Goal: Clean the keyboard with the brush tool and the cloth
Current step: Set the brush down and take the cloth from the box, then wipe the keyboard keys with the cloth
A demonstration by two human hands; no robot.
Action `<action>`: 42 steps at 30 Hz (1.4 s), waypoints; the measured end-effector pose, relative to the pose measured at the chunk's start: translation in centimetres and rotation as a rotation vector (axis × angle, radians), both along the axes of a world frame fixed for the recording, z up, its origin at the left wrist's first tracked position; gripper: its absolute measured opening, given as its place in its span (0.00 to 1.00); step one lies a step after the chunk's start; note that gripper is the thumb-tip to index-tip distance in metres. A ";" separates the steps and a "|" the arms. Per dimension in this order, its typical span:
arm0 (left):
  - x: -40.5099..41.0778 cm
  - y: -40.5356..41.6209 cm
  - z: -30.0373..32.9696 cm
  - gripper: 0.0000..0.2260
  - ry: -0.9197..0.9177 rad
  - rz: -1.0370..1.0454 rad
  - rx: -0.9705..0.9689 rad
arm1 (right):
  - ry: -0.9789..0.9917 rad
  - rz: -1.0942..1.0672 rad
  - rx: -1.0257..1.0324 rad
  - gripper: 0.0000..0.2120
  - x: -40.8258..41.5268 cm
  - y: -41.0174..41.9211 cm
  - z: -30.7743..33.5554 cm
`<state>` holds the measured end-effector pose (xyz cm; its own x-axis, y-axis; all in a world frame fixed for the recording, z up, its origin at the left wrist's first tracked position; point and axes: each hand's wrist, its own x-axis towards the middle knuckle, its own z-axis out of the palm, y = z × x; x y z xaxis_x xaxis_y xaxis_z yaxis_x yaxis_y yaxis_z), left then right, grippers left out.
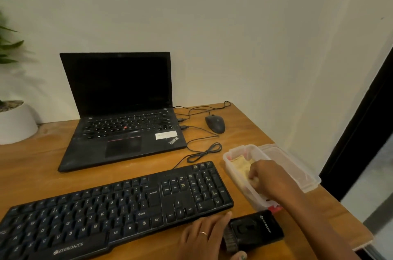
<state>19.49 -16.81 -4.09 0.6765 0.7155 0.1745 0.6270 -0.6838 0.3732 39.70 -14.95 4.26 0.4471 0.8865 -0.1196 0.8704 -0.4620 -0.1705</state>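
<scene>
Keyboard (119, 206) reads ZEBRONICS; right fingers (254, 179) pinch cloth (241, 167), left fingers (212, 225) straight.

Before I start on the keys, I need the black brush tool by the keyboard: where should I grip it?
Grip the black brush tool across its flat body's long sides, from above. It lies flat on the desk, bristles toward the left hand, so the body is the free part.

Wooden table (53, 159), laptop (123, 123), keyboard (114, 206), mouse (215, 123), plastic container (234, 164), brush tool (255, 230), plant pot (14, 123)
</scene>
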 end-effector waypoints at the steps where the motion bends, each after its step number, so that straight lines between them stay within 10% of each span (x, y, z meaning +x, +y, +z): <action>1: 0.0 0.1 -0.3 0.26 -0.021 -0.003 0.015 | -0.020 -0.002 -0.003 0.09 -0.1 0.0 -0.1; 9: 0.3 0.1 -0.2 0.26 -0.031 0.037 0.018 | -0.124 0.031 0.100 0.08 -0.4 -0.4 -0.3; 19: -1.8 -1.1 2.0 0.28 0.060 -0.037 -0.339 | 0.520 -0.187 0.718 0.02 0.7 -2.7 3.4; 27: -1.8 -1.0 4.8 0.34 -0.766 0.078 -0.634 | 1.248 -0.146 0.794 0.05 -4.9 -4.1 6.8; 32: -1.8 0.6 9.0 0.12 -1.107 0.232 -1.255 | 1.455 -0.142 0.654 0.05 -9.6 -3.6 5.9; 42: -6.2 3.4 11.1 0.02 -1.094 0.335 -0.749 | 1.229 -0.121 0.768 0.04 -12.6 -3.2 4.0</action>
